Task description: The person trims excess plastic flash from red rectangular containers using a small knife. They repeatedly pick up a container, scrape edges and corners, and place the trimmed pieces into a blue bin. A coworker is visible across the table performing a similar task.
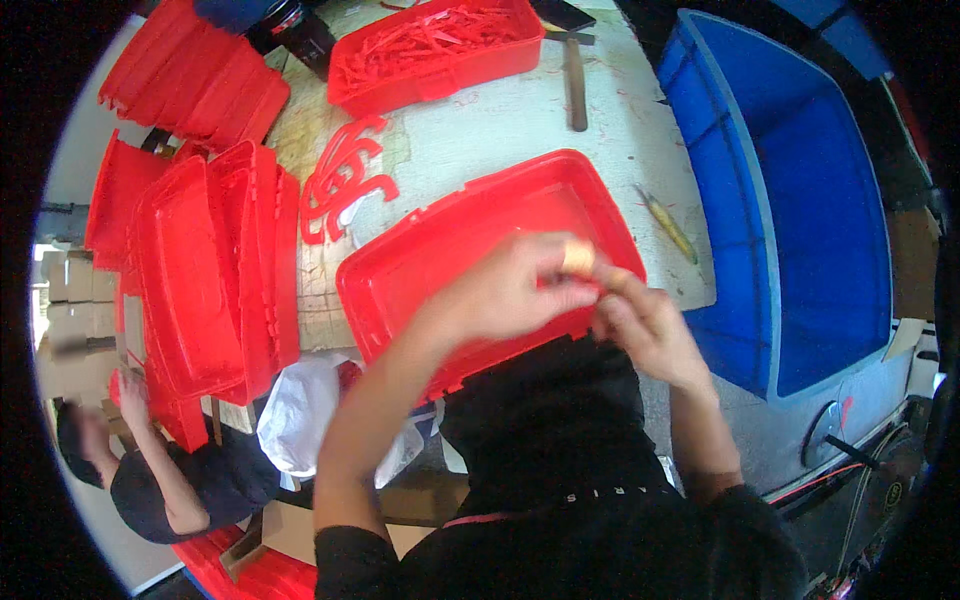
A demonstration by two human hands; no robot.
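Observation:
A shallow red plastic tray [470,235] lies in front of me on the worktable. Both hands meet at its near right edge. My left hand [510,290] grips that edge with curled fingers, and a small tan piece [578,257] shows at its fingertips. My right hand [645,325] pinches the same edge just to the right. What exactly the fingers hold between them is hidden.
A stack of red trays [200,280] stands at the left, with loose red handles [345,180] beside it. A red bin of scraps [430,50] sits at the back, a hammer [575,75] and a small knife [668,225] nearby. A big blue crate [800,200] fills the right. Another person [170,470] sits lower left.

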